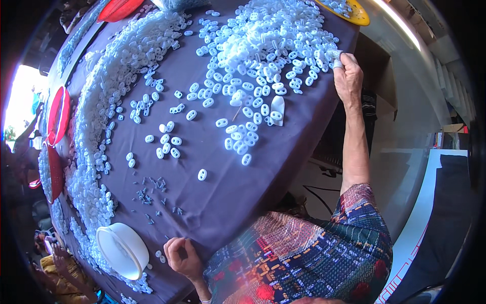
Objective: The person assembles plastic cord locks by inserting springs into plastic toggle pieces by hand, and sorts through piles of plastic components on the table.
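I see no packages, labels, signs or screens from here. Nothing of that kind sits anywhere round the clock about me.

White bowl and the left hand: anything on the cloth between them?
In the head view, a couple of small white two-hole pieces lie on the purple cloth between the white bowl and the left hand; otherwise that stretch is bare.

White bowl [121, 250] near the table edge, red baskets [58, 115] at left, yellow dish [357, 15] far side, small grey pins [152, 190]
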{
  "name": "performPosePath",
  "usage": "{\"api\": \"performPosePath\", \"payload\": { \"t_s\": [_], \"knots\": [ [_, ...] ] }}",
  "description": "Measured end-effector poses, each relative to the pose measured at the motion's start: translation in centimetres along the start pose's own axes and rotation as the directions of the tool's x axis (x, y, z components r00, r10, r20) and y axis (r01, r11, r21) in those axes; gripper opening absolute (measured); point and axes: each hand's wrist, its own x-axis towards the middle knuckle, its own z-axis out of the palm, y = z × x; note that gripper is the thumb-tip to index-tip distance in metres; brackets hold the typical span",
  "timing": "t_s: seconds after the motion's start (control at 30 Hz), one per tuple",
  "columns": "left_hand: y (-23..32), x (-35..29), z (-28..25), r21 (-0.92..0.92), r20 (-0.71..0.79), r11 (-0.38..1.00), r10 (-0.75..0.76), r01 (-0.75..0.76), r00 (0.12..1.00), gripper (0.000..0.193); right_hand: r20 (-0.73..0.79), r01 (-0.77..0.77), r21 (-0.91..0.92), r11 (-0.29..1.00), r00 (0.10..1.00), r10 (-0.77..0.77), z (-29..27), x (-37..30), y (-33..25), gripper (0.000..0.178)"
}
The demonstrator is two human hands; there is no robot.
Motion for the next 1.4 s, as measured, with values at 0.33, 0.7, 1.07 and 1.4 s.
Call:
{"api": "performPosePath", "payload": {
  "t_s": [0.33,0.7,1.07,1.4],
  "knots": [
    [-0.3,-0.2,-0.2,-0.008,0.003,1.000,-0.019,0.020,1.000,0.015,0.174,0.291,0.074,0.954,0.938,-0.299,1.6,1.2,-5.0,0.011],
    [0.1,0.0,-0.2,-0.035,0.004,0.997,-0.066,0.067,0.998,0.016,0.470,0.284,-0.034,0.958,0.851,-0.235,3.3,3.2,-5.2,0.014],
    [0.4,0.2,-0.3,-0.028,0.012,0.998,-0.062,0.062,0.998,0.017,0.496,-0.156,0.407,0.900,0.865,-0.075,1.1,2.4,-6.7,0.009],
    [0.6,0.3,-0.4,-0.060,0.033,0.995,-0.074,0.076,0.997,0.013,0.688,-0.542,0.567,0.620,0.726,0.005,0.4,1.5,-11.0,0.016]
  ]
}}
